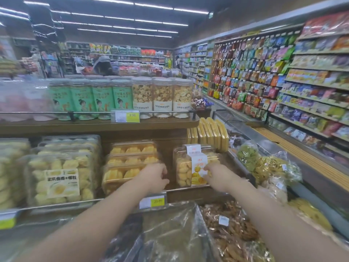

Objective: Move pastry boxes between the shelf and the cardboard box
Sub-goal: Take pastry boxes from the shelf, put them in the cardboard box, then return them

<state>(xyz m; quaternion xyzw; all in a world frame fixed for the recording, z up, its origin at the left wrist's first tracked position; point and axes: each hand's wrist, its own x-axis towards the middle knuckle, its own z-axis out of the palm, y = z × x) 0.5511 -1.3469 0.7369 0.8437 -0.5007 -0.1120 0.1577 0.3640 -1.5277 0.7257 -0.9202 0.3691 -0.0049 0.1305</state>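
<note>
Right hand [214, 173] pinches the clear plastic box of yellow pastries [190, 171] on the wooden shelf [188, 193]. Left hand [155, 176] curled beside the stacked clear boxes [130, 163]; grip unclear.

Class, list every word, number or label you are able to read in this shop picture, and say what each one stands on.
"9.90": yellow price tag on the upper wooden shelf rail.
Yellow price tag on the lower shelf rail: digits blurred, unreadable.
White label on clear plastic pastry box: Chinese characters, too blurred.
Green-labelled jars and clear biscuit jars: print too small.
</note>
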